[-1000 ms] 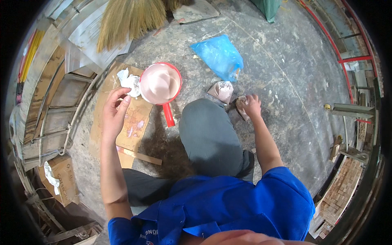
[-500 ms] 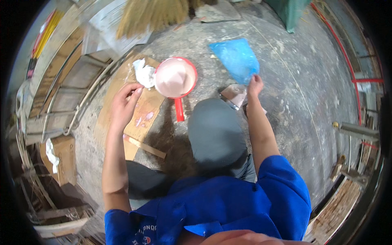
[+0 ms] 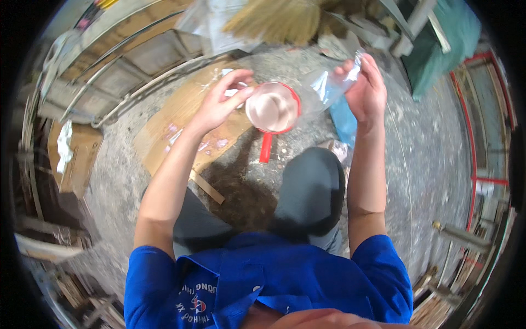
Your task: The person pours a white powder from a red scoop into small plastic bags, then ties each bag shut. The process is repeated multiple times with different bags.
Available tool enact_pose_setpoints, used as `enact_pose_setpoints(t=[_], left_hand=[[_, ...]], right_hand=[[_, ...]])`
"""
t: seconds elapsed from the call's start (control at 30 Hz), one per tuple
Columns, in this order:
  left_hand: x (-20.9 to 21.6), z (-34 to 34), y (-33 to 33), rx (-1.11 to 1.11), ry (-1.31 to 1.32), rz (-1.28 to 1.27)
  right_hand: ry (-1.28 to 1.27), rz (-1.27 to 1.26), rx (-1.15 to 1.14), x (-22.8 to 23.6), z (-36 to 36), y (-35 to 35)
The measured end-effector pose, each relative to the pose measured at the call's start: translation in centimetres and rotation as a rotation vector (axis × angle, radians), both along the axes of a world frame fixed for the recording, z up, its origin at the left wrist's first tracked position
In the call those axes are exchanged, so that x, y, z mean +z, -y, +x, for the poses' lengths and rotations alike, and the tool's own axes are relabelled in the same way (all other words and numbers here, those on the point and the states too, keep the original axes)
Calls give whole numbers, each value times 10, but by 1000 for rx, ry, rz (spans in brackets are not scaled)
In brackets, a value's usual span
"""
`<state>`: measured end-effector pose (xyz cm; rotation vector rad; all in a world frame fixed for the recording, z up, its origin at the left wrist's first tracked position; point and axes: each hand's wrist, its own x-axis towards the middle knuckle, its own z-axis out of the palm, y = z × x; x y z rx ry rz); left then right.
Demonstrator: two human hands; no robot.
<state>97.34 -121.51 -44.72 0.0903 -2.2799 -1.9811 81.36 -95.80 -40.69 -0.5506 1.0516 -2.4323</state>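
My right hand point(image 3: 368, 90) grips a clear plastic bag point(image 3: 326, 90), which hangs down to the left beside a red-handled pan point(image 3: 266, 147). A pale pinkish material point(image 3: 272, 107) fills the pan. My left hand point(image 3: 219, 107) is raised at the pan's left rim with thumb and fingers apart. Behind those fingers a crumpled white cloth point(image 3: 234, 89) partly shows; I cannot tell whether they touch it. Below my right hand a blue plastic bag point(image 3: 343, 120) lies on the floor, partly hidden by the wrist.
A stained cardboard sheet point(image 3: 159, 129) lies under the left arm, with a wooden stick point(image 3: 207, 187) at its near edge. A straw broom point(image 3: 274, 21) is at the back. Green fabric point(image 3: 438, 60) hangs at the back right. Another piece of cardboard point(image 3: 82, 153) stands at left.
My right hand has left the blue bag and now holds up a clear bag, farther forward. My left hand has moved forward and right toward the pan. The whole view has shifted.
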Motion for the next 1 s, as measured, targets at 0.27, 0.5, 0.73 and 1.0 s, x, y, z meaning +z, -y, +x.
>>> enact_pose_setpoints(t=[0.27,0.5,0.73,1.0], left_hand=[[17,20,34,-190,62,551],[-13,33,53,-79,499,485],[-20,29,50,81,281,759],[9,35,85,496,-27,-188]], right_hand=[[172,65,182,16,16,148],[639,-313,198,-19,5,155],[617,-540,418,-38,-11,153],[-453,569,-377,-49,6,163]])
